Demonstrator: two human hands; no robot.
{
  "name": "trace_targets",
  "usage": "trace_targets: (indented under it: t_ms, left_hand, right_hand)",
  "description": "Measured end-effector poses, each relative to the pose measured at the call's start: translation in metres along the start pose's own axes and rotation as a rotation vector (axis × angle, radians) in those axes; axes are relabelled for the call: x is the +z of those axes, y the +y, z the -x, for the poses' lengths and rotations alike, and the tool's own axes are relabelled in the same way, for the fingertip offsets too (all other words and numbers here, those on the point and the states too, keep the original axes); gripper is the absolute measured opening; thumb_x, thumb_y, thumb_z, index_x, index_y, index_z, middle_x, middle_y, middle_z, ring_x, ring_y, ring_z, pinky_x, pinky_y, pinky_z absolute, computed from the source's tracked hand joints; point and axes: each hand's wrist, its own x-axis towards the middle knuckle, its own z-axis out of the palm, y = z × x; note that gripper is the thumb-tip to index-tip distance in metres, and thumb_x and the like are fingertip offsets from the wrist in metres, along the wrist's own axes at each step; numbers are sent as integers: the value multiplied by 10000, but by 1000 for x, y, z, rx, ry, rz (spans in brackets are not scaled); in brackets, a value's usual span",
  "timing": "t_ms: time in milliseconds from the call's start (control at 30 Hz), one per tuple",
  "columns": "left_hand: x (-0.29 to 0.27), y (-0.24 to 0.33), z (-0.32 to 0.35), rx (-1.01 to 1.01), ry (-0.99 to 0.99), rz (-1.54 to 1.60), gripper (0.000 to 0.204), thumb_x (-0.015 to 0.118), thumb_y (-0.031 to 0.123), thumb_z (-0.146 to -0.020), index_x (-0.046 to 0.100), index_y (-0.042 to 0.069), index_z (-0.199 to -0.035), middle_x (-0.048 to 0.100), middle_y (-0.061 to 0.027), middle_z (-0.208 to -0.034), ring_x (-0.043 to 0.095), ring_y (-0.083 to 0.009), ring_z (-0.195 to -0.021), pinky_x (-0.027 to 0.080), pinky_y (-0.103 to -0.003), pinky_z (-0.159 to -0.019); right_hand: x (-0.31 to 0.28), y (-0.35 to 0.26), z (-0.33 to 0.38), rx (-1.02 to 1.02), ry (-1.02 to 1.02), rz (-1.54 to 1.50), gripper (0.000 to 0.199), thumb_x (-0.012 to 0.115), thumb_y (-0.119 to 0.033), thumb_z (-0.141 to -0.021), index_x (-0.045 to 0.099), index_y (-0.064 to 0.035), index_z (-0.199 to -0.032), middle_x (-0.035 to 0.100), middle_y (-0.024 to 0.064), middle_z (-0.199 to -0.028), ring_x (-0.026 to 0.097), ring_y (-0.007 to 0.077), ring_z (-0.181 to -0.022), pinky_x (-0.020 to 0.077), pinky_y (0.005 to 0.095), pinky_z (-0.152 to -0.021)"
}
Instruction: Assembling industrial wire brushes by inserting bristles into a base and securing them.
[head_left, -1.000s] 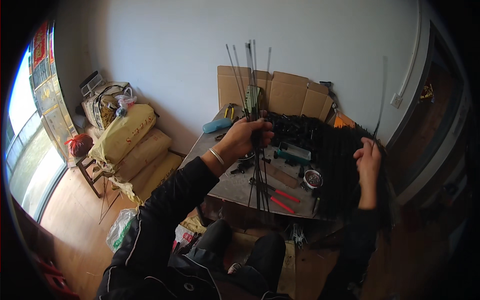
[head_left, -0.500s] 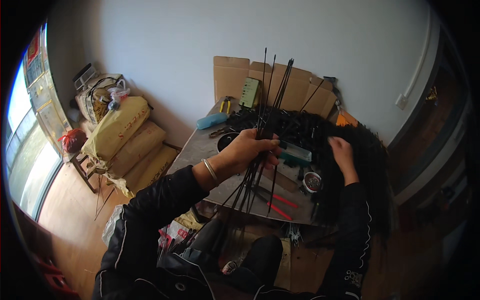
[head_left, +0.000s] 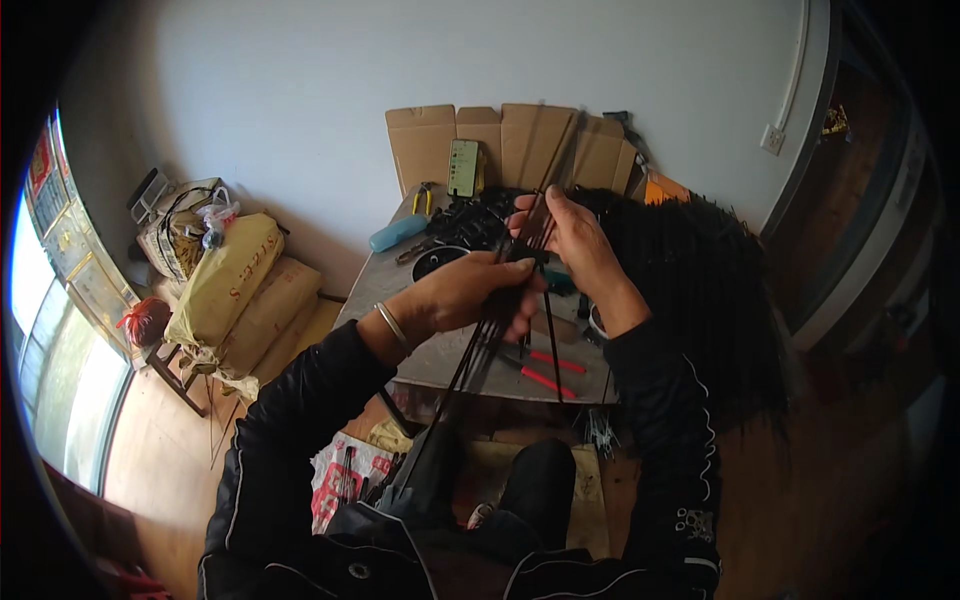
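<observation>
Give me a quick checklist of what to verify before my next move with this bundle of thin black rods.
1. Left hand gripping the bundle of thin black rods: ok.
2. Right hand pinching the rods higher up: ok.
3. Rod tips even at the top: cannot tell, blurred.
4. Lower rod ends held together: not ok, they fan apart below the left hand.
5. Red-handled pliers lying on the grey metal table: ok.

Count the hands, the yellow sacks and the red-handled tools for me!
Hands: 2, left hand and right hand, both on the bundle of thin black rods
Yellow sacks: 3
Red-handled tools: 2
Total: 7
</observation>
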Motion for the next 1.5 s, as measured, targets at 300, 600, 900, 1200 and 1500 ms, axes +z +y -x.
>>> trace_targets:
  t_ms: [300,600,900,1200,1500]
  left_hand:
    - [-15,-12,-5,205,-12,450,315,493,211,-1001,516,36,-1262,641,-56,-859,655,-211,-777,559,-376,-713]
    - [-10,-4,-1,156,38,315,344,453,83,-991,480,84,-1334,640,-128,-1159,664,-275,-992,538,-414,-867]
    - [-14,-2,2,110,11,190,296,480,79,-974,543,19,-1257,652,-145,-1133,659,-280,-1008,525,-410,-891]
    - [4,0,16,136,-269,207,288,503,78,-958,543,-69,-1202,665,-224,-1036,678,-332,-951,566,-406,-805]
    - [-16,-9,55,199,-344,323,281,580,101,-906,565,-62,-1135,669,-281,-919,676,-414,-884,550,-465,-794]
  right_hand:
    - [-66,112,60,19,291,582,329,574,-282,-925,662,-3,-1075,694,70,-886,638,139,-786,501,271,-723]
    - [1,116,131,4,-90,924,348,674,-186,-832,622,-1,-1122,637,127,-1089,596,243,-1000,457,358,-853]
    - [-26,116,163,66,-79,1389,434,725,-179,-761,589,-67,-1157,581,98,-1172,516,300,-1123,395,437,-925]
    - [31,22,88,295,-173,-138,540,692,-179,-864,463,-82,-1343,600,63,-1105,582,192,-1020,477,347,-899]
    - [56,49,60,147,-345,26,541,718,-260,-857,501,-58,-1310,586,58,-1105,561,150,-1014,456,301,-866]
